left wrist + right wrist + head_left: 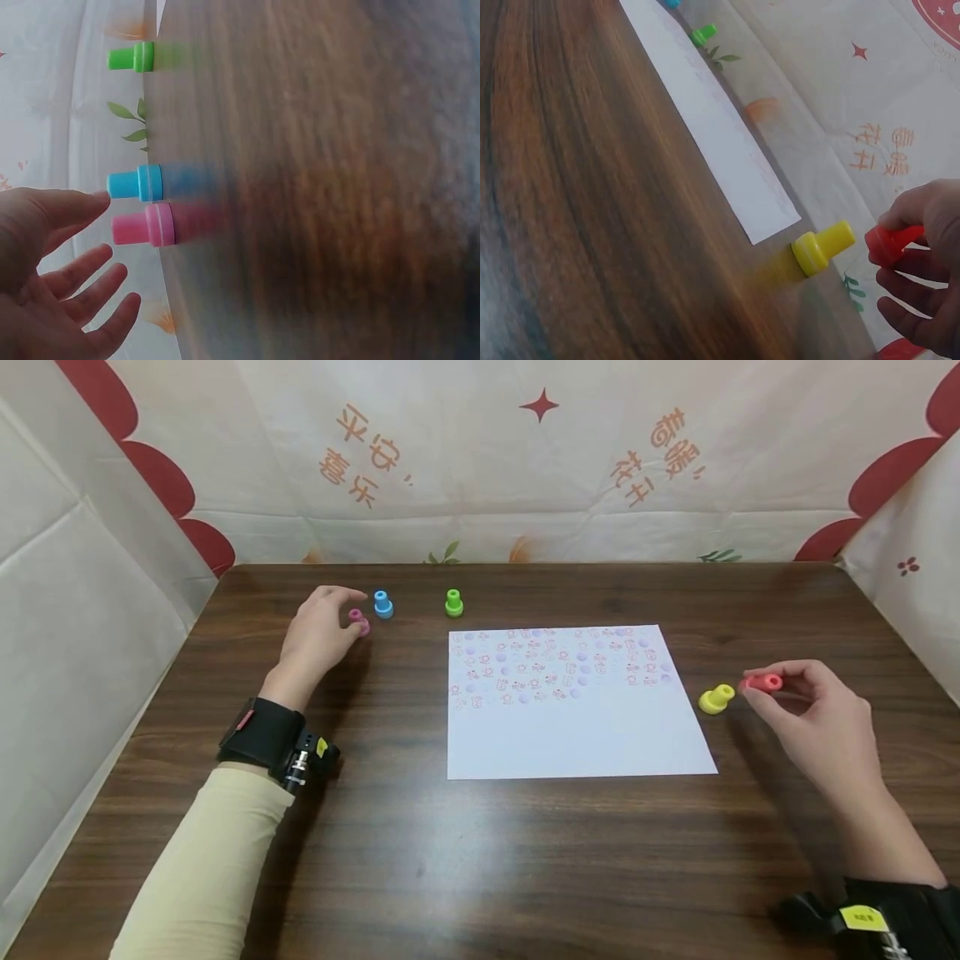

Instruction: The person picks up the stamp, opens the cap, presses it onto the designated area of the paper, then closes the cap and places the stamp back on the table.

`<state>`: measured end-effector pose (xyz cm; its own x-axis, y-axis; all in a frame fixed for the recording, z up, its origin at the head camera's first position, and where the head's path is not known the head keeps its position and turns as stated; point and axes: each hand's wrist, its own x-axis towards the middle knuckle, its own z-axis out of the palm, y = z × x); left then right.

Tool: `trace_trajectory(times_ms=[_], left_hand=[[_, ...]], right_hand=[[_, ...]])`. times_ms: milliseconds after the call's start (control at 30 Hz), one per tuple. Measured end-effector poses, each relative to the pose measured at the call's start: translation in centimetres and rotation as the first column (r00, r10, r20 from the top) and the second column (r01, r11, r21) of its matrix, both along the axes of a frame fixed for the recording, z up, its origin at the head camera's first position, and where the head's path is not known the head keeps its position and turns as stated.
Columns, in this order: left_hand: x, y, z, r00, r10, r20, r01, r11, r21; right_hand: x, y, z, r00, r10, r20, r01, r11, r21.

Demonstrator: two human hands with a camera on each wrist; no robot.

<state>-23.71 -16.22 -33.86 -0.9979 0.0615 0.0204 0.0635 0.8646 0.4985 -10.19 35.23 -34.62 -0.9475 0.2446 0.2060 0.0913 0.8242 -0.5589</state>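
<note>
My left hand (318,625) is at the far left of the table, thumb and fingers spread around the pink stamp (361,624). In the left wrist view that pink stamp (142,226) stands upright on the tabletop, and the fingers are uncurled with a fingertip near the top of the blue stamp (135,184). On the right side, my right hand (828,727) pinches a red stamp (765,682) between thumb and fingers. Its lower fingers curl loosely in the right wrist view. Just left of the red stamp (889,246) a yellow stamp (716,699) stands upright.
A white sheet of paper (577,739) lies mid-table, its upper half covered with small red and purple prints. Behind its left corner stands a green stamp (453,603). A patterned white cloth (465,460) hangs beyond the back edge of the brown wooden table (420,860).
</note>
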Motion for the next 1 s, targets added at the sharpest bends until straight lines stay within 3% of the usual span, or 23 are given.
trace_trajectory(times_ms=[367,633,1000], left_hand=[[-0.3,0.1,-0.8,1.0,0.004,0.025,-0.004,0.999,-0.036],[-0.3,0.1,-0.9,0.999,0.022,0.047,-0.021,1.0,-0.019],[0.2,-0.1,-0.7,0.998,0.036,0.05,-0.035,0.999,-0.021]], right_hand=[[-0.2,0.5,-0.8,0.998,0.005,0.058,-0.005,1.0,0.003],[-0.1,0.8,-1.3,0.99,0.062,0.126,-0.066,0.997,0.033],[-0.3,1.1,-2.0,0.98,0.136,0.145,-0.145,0.988,0.051]])
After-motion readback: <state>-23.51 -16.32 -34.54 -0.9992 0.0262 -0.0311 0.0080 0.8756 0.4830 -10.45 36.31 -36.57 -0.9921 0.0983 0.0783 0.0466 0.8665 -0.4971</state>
